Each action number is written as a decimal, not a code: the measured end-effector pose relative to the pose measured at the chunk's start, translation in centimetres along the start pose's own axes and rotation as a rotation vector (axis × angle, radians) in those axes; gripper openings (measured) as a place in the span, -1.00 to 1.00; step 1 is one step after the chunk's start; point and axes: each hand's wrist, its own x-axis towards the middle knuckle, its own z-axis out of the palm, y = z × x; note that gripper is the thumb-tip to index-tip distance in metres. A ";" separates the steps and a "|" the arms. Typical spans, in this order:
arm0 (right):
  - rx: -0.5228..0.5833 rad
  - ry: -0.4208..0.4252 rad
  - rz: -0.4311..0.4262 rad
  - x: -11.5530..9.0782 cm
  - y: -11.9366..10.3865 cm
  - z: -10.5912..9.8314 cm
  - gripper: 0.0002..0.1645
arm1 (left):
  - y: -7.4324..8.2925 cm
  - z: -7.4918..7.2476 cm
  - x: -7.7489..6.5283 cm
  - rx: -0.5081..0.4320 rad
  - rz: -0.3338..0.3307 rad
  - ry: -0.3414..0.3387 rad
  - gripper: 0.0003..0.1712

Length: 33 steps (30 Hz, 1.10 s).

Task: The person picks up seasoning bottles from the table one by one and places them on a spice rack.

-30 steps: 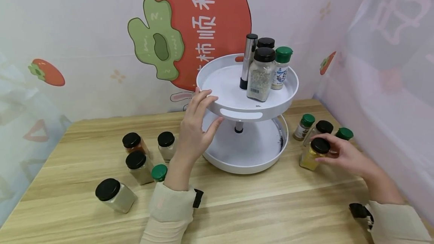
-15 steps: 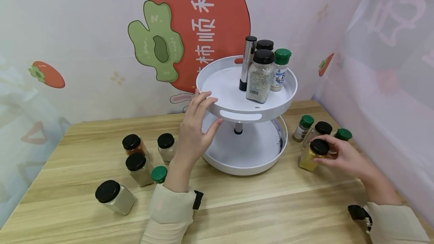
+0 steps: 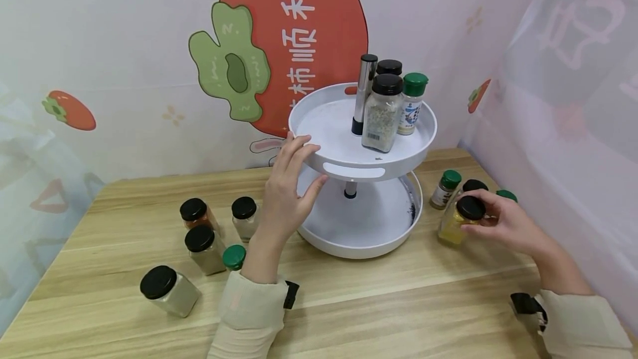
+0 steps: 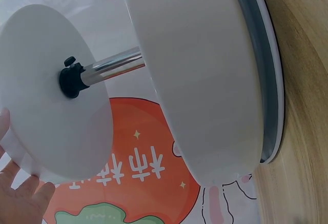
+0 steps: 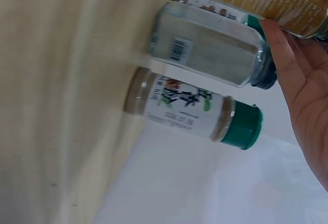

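Head view: the left hand (image 3: 288, 191) is resting spread fingers against the rim of the upper tray (image 3: 326, 121) at eight o'clock, grasping nothing. At four o'clock from the two-tier stand (image 3: 360, 250), the right hand (image 3: 505, 226) is pinching a yellow jar (image 3: 451, 227) near its black lid (image 3: 471, 208); whether the jar is touching the bench (image 3: 389, 303), I cannot tell.

Left wrist view: fingertips are meeting the tray's edge at eight o'clock, and a metal pole (image 4: 114, 66) is joining both tiers.

Right wrist view: the yellow jar is showing at one o'clock, partly cropped, near a pale jar (image 5: 210, 44) and a green-capped shaker (image 5: 187, 106).
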 end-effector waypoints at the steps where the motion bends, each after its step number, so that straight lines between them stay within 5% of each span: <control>1: 0.012 0.003 -0.010 0.1 -0.1 -0.1 -0.36 | 0.0 0.0 0.0 -0.004 0.002 0.002 -0.43; 11: 0.102 0.001 -0.099 2.2 -2.3 -1.8 -0.35 | 0.0 -0.1 0.0 -0.014 0.010 0.007 -0.44; 22: 0.029 0.006 -0.128 4.4 -4.8 -3.5 -0.31 | -0.2 0.0 -0.1 -0.005 0.020 0.006 -0.45; 33: 0.177 -0.019 -0.207 5.8 -6.3 -5.5 -0.29 | -0.1 -0.1 0.0 -0.007 0.028 0.010 -0.45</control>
